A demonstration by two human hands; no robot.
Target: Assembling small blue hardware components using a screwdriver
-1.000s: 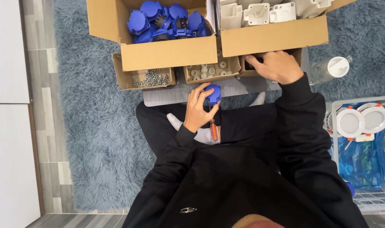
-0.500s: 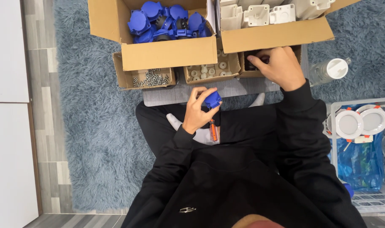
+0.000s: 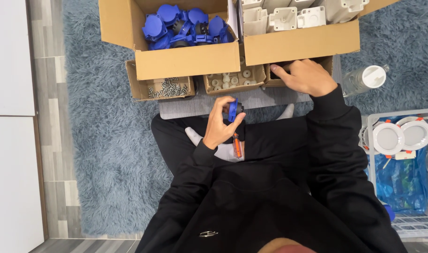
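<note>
While a person in a black sweatshirt sits cross-legged on a shaggy blue-grey rug (image 3: 106, 140), seen from above, the left hand (image 3: 218, 129) holds a small blue socket part (image 3: 233, 111) over the lap, near the rug's far edge. Its grip is pinching the part between thumb and fingertips, raised and tilted, seemingly so its face can be looked at. An orange-handled screwdriver (image 3: 237, 146) lies on the lap just below that hand, apparently kept within easy reach.

The right hand (image 3: 302, 77) reaches into a small cardboard tray (image 3: 270, 80) at the right end of a row of three; its fingers are curled into the tray, and whether they hold anything cannot be told, since a larger box hides the contents. The other two trays hold screws (image 3: 166, 87) and pale round washers (image 3: 229, 78). Behind them stand a box of blue socket housings (image 3: 185, 26) and a box of white housings (image 3: 289, 16), cut off by the frame's top. A wire basket (image 3: 401, 159) with round white lamps is partly cropped at right.
</note>
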